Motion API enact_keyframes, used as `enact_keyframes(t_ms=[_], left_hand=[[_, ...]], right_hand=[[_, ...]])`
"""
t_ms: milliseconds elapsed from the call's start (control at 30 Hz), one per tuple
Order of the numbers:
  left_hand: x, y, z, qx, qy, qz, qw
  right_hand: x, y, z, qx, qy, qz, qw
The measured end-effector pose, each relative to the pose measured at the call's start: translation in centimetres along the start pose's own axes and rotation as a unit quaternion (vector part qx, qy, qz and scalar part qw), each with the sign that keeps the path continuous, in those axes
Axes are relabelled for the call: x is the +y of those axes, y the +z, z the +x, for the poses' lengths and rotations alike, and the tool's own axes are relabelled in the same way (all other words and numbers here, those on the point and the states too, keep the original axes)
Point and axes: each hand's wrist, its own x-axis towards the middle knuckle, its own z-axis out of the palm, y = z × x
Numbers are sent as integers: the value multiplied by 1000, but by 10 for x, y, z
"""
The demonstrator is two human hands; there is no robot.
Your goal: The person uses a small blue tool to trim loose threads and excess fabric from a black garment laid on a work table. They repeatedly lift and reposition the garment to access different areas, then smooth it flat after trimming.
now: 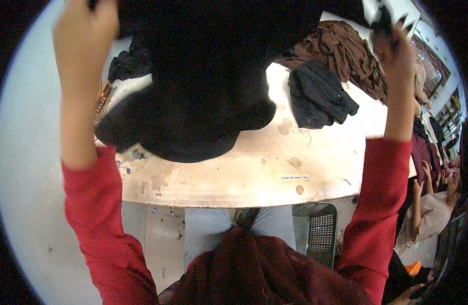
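A large piece of black cloth (203, 76) is held up and spread over the table, its lower part hanging in loose folds with a rounded edge. At the upper left, my left hand (86, 40) is raised with its fingers closed on the cloth, cut off by the top edge. My right hand (396, 56), raised at the upper right, is closed around black cloth too; motion blurs its fingers. Most of the cloth's upper part lies outside the view, so its kind of garment cannot be told.
Brown cloth (340, 48) is heaped on the pale table (234, 178), beside a folded black cloth (320, 94). More dark cloth (130, 63) lies at the left. A small printed strip (292, 177) rests near the front edge. Below stands a dark plastic basket (323, 231). People (427, 213) work at the right.
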Motion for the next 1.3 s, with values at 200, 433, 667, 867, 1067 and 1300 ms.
enact_keyframes(t_ms=[200,433,667,867,1067,1300], left_hand=[[71,-51,-184,-554,-170,-245,778],[107,-27,-213,-504,-39,-237,829],[114,20,-233,-449,-84,-219,862],[119,26,-203,-325,-152,-225,906],[125,22,-208,-334,-160,-280,886],[117,0,-229,-366,-159,-319,860]], right_hand=[[145,124,-194,-1,425,-244,872],[146,201,-241,88,161,-177,967],[156,275,-295,-243,189,-387,869],[142,261,-302,-265,213,-275,899],[125,239,-287,-102,272,-146,946],[124,229,-285,14,325,-147,934]])
